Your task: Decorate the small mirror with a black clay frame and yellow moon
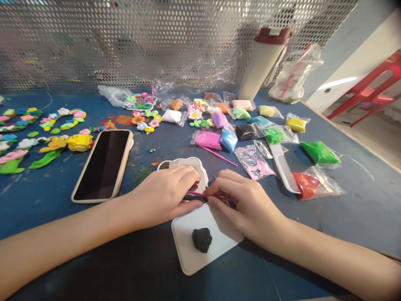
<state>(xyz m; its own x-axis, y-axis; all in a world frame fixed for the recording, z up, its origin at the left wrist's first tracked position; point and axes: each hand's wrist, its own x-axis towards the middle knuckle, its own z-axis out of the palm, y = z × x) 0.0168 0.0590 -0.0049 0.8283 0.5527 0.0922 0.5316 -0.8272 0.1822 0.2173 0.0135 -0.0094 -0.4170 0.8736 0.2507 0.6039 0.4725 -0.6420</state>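
Note:
My right hand (242,198) pinches a thin pink stick (196,193) between thumb and fingers, its end reaching toward my left hand. My left hand (173,190) is closed, with curled fingers over a pale wavy-edged piece (203,167) and the thumb below. A dark strip (191,197) shows between that thumb and the fingers; what the left hand grips is mostly hidden. Below both hands lies a white rectangular board (196,263), partly under my right hand. A lump of black clay (202,240) sits on the board, apart from my fingers.
A phone (102,167) lies left of my hands, beside colourful clay flowers (56,144). Bagged clay (208,139), another pink stick (219,155) and a white comb (283,167) lie beyond and right. A tumbler (263,62) stands by the perforated metal panel (125,46).

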